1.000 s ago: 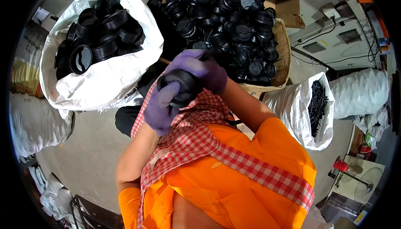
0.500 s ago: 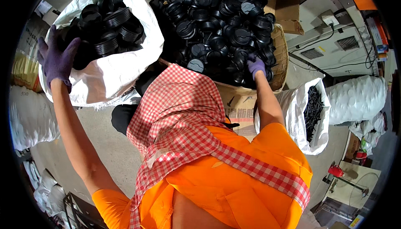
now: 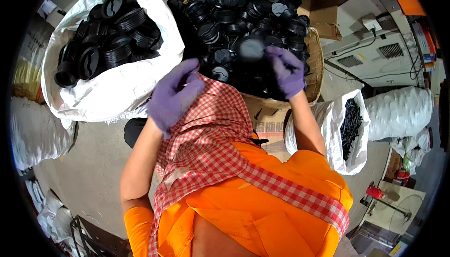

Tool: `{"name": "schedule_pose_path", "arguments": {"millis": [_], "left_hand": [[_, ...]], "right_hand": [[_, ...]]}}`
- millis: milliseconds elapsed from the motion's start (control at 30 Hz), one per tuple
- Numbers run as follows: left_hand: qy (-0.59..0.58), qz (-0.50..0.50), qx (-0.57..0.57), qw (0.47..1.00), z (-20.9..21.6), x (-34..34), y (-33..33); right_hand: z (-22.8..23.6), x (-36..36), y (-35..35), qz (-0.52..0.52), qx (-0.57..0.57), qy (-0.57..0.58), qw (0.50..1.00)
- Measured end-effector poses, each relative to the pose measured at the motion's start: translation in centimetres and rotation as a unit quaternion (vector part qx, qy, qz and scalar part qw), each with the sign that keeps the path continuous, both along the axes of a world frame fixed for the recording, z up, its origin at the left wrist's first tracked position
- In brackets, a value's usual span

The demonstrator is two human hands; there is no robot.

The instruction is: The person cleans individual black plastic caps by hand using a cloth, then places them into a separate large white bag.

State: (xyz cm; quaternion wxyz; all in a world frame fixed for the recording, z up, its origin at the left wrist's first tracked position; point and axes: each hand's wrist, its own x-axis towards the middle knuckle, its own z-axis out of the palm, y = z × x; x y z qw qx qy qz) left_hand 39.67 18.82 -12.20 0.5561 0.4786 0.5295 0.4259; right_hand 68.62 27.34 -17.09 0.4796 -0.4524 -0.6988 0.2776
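My right hand (image 3: 287, 73), in a purple glove, is raised over a cardboard box (image 3: 315, 65) heaped with black round plastic caps (image 3: 225, 15). Its fingers are closed at the edge of a black cap (image 3: 251, 49), blurred by motion, that faces up above the heap. My left hand (image 3: 176, 98), gloved alike, hovers over my red checked apron with nothing in it, thumb and fingers apart. To its left a white woven sack (image 3: 101, 95) gapes, partly filled with the same ribbed black caps (image 3: 112, 32), some stacked, some tilted.
A smaller white sack (image 3: 349, 163) of thin black pieces stands right of the box. Beyond it lies a full white bag (image 3: 401, 111). More filled bags (image 3: 42, 130) line the left side. A cable (image 3: 370, 44) hangs on a grey cabinet (image 3: 375, 55) at the back right.
My left hand has left the sack's rim and swung right to in front of my apron. My right hand has risen out of the heap, bringing up a cap.
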Motion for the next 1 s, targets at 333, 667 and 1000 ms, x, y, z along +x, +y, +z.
{"name": "schedule_pose_path", "arguments": {"millis": [333,667,1000], "left_hand": [[-0.107,0.120,-0.031,0.986,-2.5,0.4,-1.0],[-0.217,0.015,-0.062,0.974,-0.1,-1.8,-2.5],[-0.162,-0.041,0.069,0.984,0.1,2.1,-3.5]], "right_hand": [[0.7,-9.0,-5.3,0.296,-0.171,-0.052,0.938],[0.5,-9.9,-4.5,0.517,-0.372,0.180,0.750],[1.1,-12.7,-4.5,0.390,-0.333,0.551,0.658]]}}
